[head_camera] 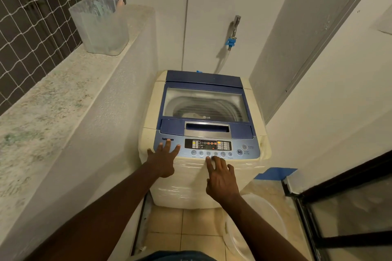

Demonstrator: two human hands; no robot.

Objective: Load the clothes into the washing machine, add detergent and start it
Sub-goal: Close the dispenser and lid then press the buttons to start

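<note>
plastic, stone and tile, mostly smooth
the washing machine [148, 131] has a cream matt plastic body, clear shiny film [186, 184] over its front and a glossy blue plastic lid [203, 80]; the ledge [42, 99] is rough speckled stone, the container [101, 27] cloudy plastic, the tap [236, 20] bright metal, the floor tiles [191, 222] smooth.

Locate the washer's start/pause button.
Head view: the start/pause button sits at the right end of the control panel, just below the power button.
</note>
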